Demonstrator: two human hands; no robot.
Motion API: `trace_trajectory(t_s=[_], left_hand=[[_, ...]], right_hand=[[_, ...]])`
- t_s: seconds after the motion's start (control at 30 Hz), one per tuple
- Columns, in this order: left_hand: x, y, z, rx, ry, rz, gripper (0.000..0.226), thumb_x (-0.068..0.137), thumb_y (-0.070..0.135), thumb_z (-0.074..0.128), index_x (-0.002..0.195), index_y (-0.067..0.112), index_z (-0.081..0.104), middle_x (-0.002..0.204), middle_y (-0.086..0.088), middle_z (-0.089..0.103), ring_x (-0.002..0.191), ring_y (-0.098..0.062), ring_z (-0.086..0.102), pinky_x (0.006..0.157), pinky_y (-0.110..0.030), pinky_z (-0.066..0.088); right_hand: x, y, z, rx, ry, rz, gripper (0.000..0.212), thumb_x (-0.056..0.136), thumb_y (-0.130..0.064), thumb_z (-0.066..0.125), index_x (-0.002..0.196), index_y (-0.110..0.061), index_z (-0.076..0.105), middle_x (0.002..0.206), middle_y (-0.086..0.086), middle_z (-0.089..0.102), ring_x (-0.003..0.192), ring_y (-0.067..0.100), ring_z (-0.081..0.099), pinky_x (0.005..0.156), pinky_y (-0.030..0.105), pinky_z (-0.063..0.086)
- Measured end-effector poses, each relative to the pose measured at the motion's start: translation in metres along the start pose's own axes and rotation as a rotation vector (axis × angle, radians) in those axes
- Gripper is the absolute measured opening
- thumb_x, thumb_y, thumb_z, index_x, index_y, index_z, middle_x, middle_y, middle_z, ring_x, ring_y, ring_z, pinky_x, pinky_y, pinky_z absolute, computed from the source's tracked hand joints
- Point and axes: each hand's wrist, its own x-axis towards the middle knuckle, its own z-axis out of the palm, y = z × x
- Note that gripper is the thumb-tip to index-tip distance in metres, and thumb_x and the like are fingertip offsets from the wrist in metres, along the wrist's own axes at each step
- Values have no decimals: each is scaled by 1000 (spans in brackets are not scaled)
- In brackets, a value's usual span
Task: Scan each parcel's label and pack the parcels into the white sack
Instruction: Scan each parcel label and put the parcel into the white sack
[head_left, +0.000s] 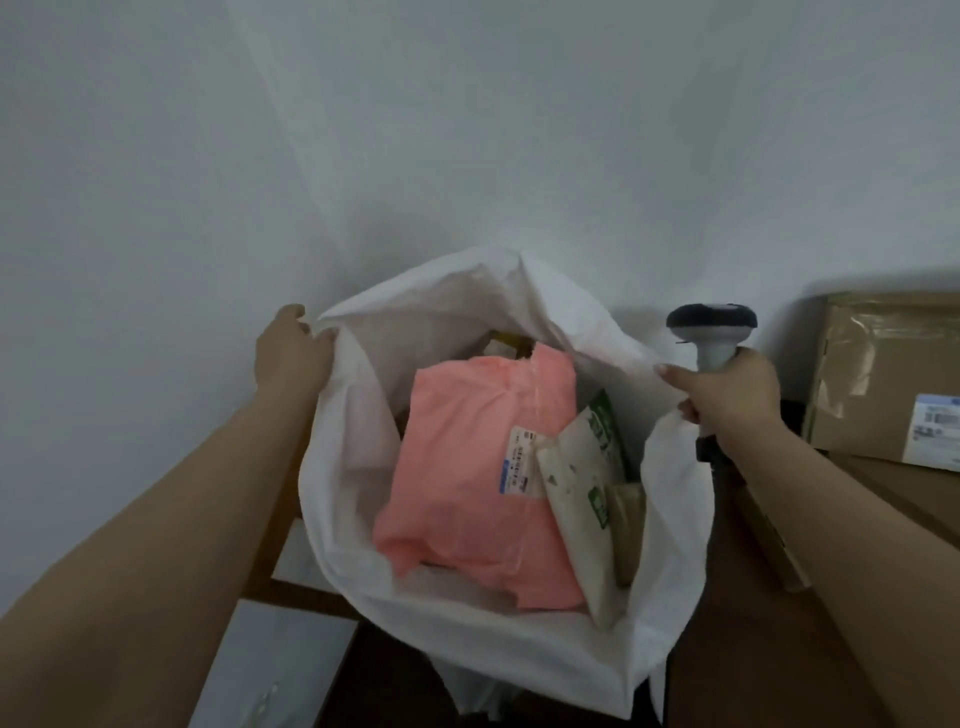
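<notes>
The white sack (358, 415) stands open in the middle of the head view. Inside it lies a pink parcel (467, 467) with a white label facing up, and beside it on the right a cream and green parcel (582, 499). My left hand (293, 353) grips the sack's left rim. My right hand (727, 395) holds a grey barcode scanner (711, 325) upright by its handle and also pinches the sack's right rim.
A taped cardboard box (883, 374) with a white label sits at the right on a brown surface (753, 649). A wooden frame (291, 592) shows at the lower left under the sack. A plain white wall (467, 130) fills the background.
</notes>
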Motion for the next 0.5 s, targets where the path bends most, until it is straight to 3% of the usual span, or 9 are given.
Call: trace_trajectory(t_s=[0.13, 0.2, 0.27, 0.33, 0.43, 0.5], left_hand=[[-64, -23, 10, -40, 127, -39, 82, 85, 50, 65, 145, 4, 33, 143, -20, 40, 130, -36, 41, 108, -47, 37], [-102, -36, 16, -66, 188, -87, 92, 82, 58, 65, 147, 3, 29, 145, -21, 34, 133, -36, 37, 109, -48, 35], [-138, -49, 24, -102, 225, -164, 100, 79, 61, 68, 148, 2, 26, 147, -21, 32, 136, -35, 32, 112, -45, 31], [-171, -60, 35, -144, 247, -278, 108, 73, 63, 72, 148, 0, 25, 148, -21, 31, 138, -35, 30, 113, -44, 30], [-219, -74, 59, -263, 220, -514, 114, 66, 64, 76, 147, 2, 24, 149, -19, 31, 135, -34, 34, 110, -47, 35], [-245, -81, 74, -463, 106, -644, 112, 65, 69, 74, 147, 9, 26, 146, -12, 38, 129, -32, 44, 104, -49, 43]], right_hand=[[-24, 46, -12, -1, 51, -38, 51, 80, -33, 79, 115, -4, 57, 96, 14, 68, 63, 18, 67, 54, 27, 50], [-39, 68, -15, 33, 99, -49, 65, 76, -40, 82, 122, -3, 54, 105, 15, 67, 72, 24, 70, 65, 34, 57], [-53, 88, -18, 30, 105, -62, 88, 65, -59, 81, 128, -6, 50, 114, 14, 65, 93, 29, 69, 82, 42, 58], [-63, 110, -16, 15, 101, -55, 106, 51, -79, 75, 129, -12, 48, 117, 10, 65, 102, 30, 67, 90, 49, 56], [-80, 132, -12, 17, 33, -34, 90, 68, -48, 84, 138, -10, 42, 129, 7, 59, 109, 25, 61, 96, 39, 50], [-86, 146, -6, 5, -5, 23, 89, 74, -36, 83, 144, -10, 35, 127, 6, 57, 102, 25, 63, 82, 34, 56]])
